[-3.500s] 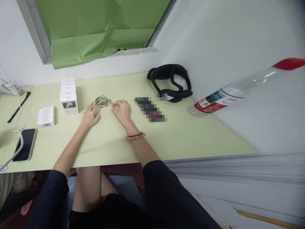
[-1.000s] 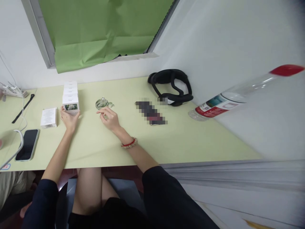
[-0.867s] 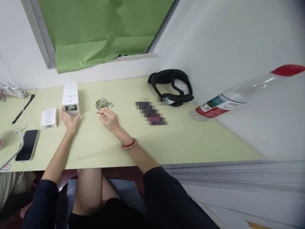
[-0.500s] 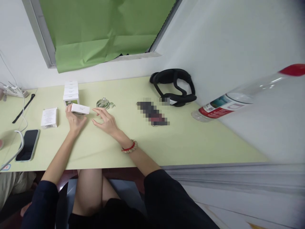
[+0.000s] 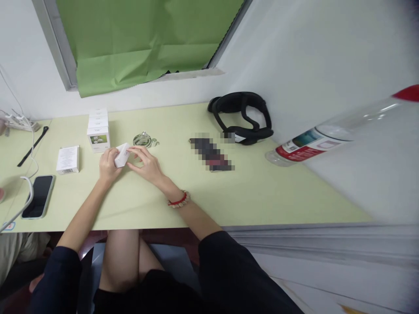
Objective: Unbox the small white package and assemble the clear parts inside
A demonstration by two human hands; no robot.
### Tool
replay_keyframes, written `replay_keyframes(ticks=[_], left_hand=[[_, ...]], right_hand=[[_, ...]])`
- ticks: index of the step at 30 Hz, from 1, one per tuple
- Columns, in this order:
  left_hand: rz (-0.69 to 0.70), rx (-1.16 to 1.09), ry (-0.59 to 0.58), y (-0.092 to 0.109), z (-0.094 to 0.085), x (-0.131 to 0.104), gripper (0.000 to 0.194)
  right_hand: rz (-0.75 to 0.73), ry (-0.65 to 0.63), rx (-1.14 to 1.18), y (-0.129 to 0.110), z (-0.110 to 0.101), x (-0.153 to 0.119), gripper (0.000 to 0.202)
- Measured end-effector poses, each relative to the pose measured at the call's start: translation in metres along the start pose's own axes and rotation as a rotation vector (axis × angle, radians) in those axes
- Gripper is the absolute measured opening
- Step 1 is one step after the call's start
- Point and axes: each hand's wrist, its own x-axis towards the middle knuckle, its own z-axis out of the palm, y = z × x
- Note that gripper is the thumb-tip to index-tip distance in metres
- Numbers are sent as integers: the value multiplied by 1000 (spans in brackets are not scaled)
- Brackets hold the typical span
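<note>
A small white cardboard box (image 5: 122,156) is held tilted above the table, with my left hand (image 5: 109,166) closed around its left side. My right hand (image 5: 147,165) is curled at the box's right end, its fingertips and thumb gripping that edge. Just behind the left hand stands a row of similar white boxes (image 5: 98,136), the front one bearing a green picture. Another white box (image 5: 68,159) lies flat to the left, printed side up. Beyond my right hand is a coiled, shiny green-and-silver item (image 5: 142,139) whose kind I cannot make out.
On the pale green table (image 5: 262,196) are a phone (image 5: 38,196) at left, a black strap (image 5: 32,147), a blurred-out dark item (image 5: 211,152) and a black headset (image 5: 242,117). A plastic bottle (image 5: 314,139) stands at right. A power strip (image 5: 21,124) with white cables sits at far left.
The box has been turned and tipped in my left hand, which moved slightly right and nearer. My right fingers, apart from the box before, now meet its right end.
</note>
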Motion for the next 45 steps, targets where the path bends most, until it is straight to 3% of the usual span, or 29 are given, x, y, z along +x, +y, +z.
replay_keyframes(ticks=[18,24,30,34,37,45], left_hand=[[134,3,-73,-5,-7,1,36],[334,37,49,-4,-4,1,36],[431,100,31,-1,-6,1,31],[425,105,-11,-1,-5,0,31],[412,85,-11,0,-4,0,27],[410,61,195,0,-3,2,36]], right_hand=[[-30,-141,15,-1,-11,2,29],[-21,-143,52,2,-11,1,39],[9,-166,43,3,-10,1,44],[10,-182,0,4,-11,0,44],[-13,-159,-5,5,-11,1,38],[-29,21,46,0,-11,0,41]])
